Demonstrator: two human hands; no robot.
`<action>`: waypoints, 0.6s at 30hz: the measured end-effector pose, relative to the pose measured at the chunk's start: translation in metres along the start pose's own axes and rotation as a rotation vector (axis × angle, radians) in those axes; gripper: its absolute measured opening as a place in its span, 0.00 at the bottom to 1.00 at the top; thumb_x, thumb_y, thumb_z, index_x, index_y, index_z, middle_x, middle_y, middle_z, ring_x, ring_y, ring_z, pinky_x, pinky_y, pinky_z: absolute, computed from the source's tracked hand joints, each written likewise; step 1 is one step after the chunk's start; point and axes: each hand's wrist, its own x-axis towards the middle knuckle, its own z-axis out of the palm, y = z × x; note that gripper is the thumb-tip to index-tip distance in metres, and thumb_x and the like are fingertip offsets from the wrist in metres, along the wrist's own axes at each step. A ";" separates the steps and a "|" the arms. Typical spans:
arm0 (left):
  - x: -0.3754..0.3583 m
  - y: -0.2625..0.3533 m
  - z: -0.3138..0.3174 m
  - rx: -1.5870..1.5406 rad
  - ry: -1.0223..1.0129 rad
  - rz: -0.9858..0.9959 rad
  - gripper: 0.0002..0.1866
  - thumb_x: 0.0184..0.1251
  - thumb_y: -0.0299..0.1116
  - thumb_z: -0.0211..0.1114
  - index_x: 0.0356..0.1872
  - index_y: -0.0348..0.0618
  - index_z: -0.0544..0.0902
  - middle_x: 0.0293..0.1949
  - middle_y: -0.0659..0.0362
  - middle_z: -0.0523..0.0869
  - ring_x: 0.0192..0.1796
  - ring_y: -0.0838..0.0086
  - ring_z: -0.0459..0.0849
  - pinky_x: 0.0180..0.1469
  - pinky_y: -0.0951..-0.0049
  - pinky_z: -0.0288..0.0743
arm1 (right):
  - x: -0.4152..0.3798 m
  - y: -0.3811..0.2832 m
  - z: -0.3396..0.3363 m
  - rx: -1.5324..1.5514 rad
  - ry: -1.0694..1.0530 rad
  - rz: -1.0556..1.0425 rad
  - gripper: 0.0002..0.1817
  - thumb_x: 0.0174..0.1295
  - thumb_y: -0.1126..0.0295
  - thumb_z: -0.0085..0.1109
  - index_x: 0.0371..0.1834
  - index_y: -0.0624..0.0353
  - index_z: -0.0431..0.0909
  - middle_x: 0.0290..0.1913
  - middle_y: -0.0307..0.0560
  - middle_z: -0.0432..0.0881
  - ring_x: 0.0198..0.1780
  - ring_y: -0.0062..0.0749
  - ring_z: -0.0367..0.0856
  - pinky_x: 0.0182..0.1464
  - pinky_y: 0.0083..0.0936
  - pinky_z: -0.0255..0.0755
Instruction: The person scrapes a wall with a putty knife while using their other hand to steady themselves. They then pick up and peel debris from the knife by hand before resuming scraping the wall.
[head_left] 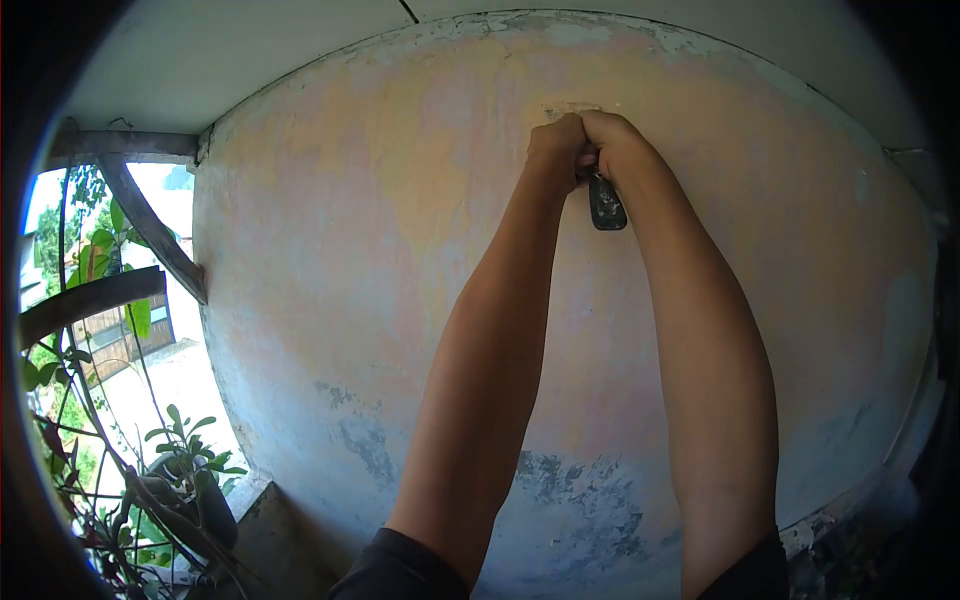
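Note:
Both arms reach up to the painted wall (pixel 400 250), and the hands meet high on it. My right hand (pixel 614 142) is closed around a black-handled tool (pixel 607 205); the worn, speckled butt of its handle sticks out below. Pressed against it from the other side, my left hand (pixel 558 147) has its fingers curled in on the same tool. The head of the tool is hidden behind the hands. Just above the knuckles lies a scuffed, chipped patch (pixel 575 107) in the yellowish paint.
Bare grey spots (pixel 580 495) mark the lower wall. A pale ceiling (pixel 300 40) runs overhead. At left, a wooden brace (pixel 150 225) frames an opening, with potted plants (pixel 190 450) on a ledge. Dark clutter (pixel 860 550) sits at lower right.

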 end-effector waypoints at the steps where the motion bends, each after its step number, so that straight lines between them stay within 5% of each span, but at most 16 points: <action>1: -0.003 -0.004 -0.005 -0.003 -0.001 -0.008 0.08 0.57 0.36 0.62 0.33 0.45 0.77 0.25 0.61 0.77 0.25 0.75 0.75 0.28 0.66 0.72 | -0.009 -0.001 0.003 0.013 -0.003 0.002 0.09 0.58 0.77 0.46 0.39 0.69 0.73 0.33 0.54 0.76 0.24 0.37 0.76 0.15 0.31 0.65; 4: -0.055 -0.059 -0.019 0.038 -0.070 0.004 0.10 0.60 0.38 0.61 0.33 0.42 0.79 0.25 0.59 0.77 0.22 0.76 0.74 0.21 0.72 0.68 | -0.077 0.043 -0.010 -0.019 0.158 0.090 0.10 0.59 0.73 0.49 0.39 0.71 0.73 0.31 0.56 0.76 0.25 0.38 0.76 0.17 0.38 0.66; 6: -0.149 -0.130 -0.031 0.139 0.000 -0.037 0.19 0.70 0.44 0.50 0.32 0.35 0.78 0.23 0.54 0.80 0.25 0.74 0.79 0.20 0.73 0.67 | -0.181 0.107 -0.042 -0.090 0.138 0.121 0.14 0.63 0.65 0.52 0.35 0.70 0.74 0.32 0.50 0.77 0.26 0.30 0.74 0.21 0.36 0.66; 7: -0.206 -0.177 -0.046 0.270 -0.114 -0.206 0.23 0.73 0.47 0.47 0.35 0.32 0.78 0.25 0.51 0.82 0.27 0.68 0.81 0.24 0.67 0.70 | -0.243 0.153 -0.066 -0.197 0.189 0.095 0.18 0.67 0.59 0.51 0.35 0.67 0.74 0.28 0.44 0.77 0.26 0.25 0.73 0.26 0.28 0.67; 8: -0.266 -0.252 -0.052 0.414 -0.079 0.025 0.26 0.74 0.47 0.45 0.31 0.31 0.79 0.22 0.43 0.82 0.26 0.55 0.83 0.29 0.61 0.75 | -0.312 0.212 -0.095 -0.082 0.213 0.114 0.19 0.69 0.52 0.50 0.32 0.58 0.74 0.21 0.36 0.72 0.22 0.18 0.70 0.19 0.22 0.62; 9: -0.336 -0.348 -0.066 0.525 -0.129 -0.040 0.24 0.74 0.46 0.45 0.35 0.34 0.80 0.31 0.38 0.83 0.37 0.45 0.82 0.41 0.55 0.75 | -0.387 0.273 -0.124 0.000 0.303 0.116 0.19 0.68 0.51 0.51 0.30 0.57 0.74 0.19 0.35 0.69 0.18 0.18 0.66 0.17 0.23 0.58; 10: -0.389 -0.402 -0.083 0.737 -0.490 -0.210 0.22 0.71 0.46 0.48 0.36 0.35 0.81 0.34 0.39 0.84 0.41 0.48 0.83 0.46 0.56 0.74 | -0.476 0.305 -0.172 0.364 0.276 0.689 0.14 0.69 0.58 0.51 0.33 0.56 0.74 0.18 0.37 0.66 0.16 0.19 0.61 0.18 0.26 0.57; 11: -0.441 -0.453 -0.099 0.975 -0.999 -0.299 0.21 0.68 0.45 0.52 0.38 0.35 0.83 0.37 0.41 0.84 0.44 0.51 0.83 0.51 0.57 0.73 | -0.585 0.405 -0.239 0.489 0.452 1.004 0.15 0.64 0.58 0.57 0.25 0.55 0.71 0.13 0.35 0.62 0.12 0.22 0.59 0.14 0.25 0.52; 12: -0.491 -0.503 -0.115 1.061 -1.444 -0.293 0.20 0.65 0.44 0.55 0.39 0.36 0.84 0.40 0.42 0.85 0.48 0.54 0.83 0.56 0.58 0.72 | -0.718 0.425 -0.269 -0.284 0.281 0.989 0.13 0.65 0.58 0.55 0.28 0.54 0.72 0.15 0.37 0.64 0.14 0.26 0.61 0.16 0.26 0.56; 13: -0.539 -0.515 -0.124 0.859 -1.334 -0.574 0.18 0.61 0.43 0.58 0.37 0.36 0.85 0.39 0.45 0.86 0.48 0.57 0.84 0.57 0.58 0.72 | -0.820 0.413 -0.276 -1.079 0.147 1.043 0.11 0.66 0.58 0.53 0.32 0.52 0.74 0.18 0.40 0.66 0.15 0.29 0.64 0.17 0.28 0.59; 14: -0.584 -0.521 -0.132 0.658 -1.180 -0.826 0.17 0.57 0.42 0.61 0.35 0.37 0.85 0.38 0.47 0.87 0.48 0.61 0.84 0.59 0.58 0.72 | -0.879 0.414 -0.292 -0.349 0.564 1.188 0.11 0.66 0.58 0.52 0.39 0.53 0.76 0.20 0.42 0.70 0.18 0.35 0.67 0.20 0.34 0.63; 15: -0.585 -0.529 -0.135 0.604 -1.093 -0.831 0.16 0.57 0.39 0.60 0.37 0.36 0.84 0.35 0.49 0.86 0.43 0.63 0.84 0.53 0.61 0.73 | -0.913 0.390 -0.291 0.292 1.129 1.171 0.13 0.66 0.59 0.52 0.47 0.53 0.78 0.23 0.44 0.74 0.21 0.41 0.69 0.23 0.39 0.67; 18: -0.608 -0.533 -0.125 0.402 -0.863 -0.823 0.14 0.57 0.28 0.59 0.44 0.34 0.81 0.27 0.53 0.85 0.29 0.69 0.84 0.34 0.69 0.78 | -0.944 0.298 -0.256 -0.079 0.973 0.854 0.14 0.69 0.60 0.47 0.26 0.53 0.68 0.18 0.36 0.68 0.14 0.24 0.64 0.19 0.25 0.61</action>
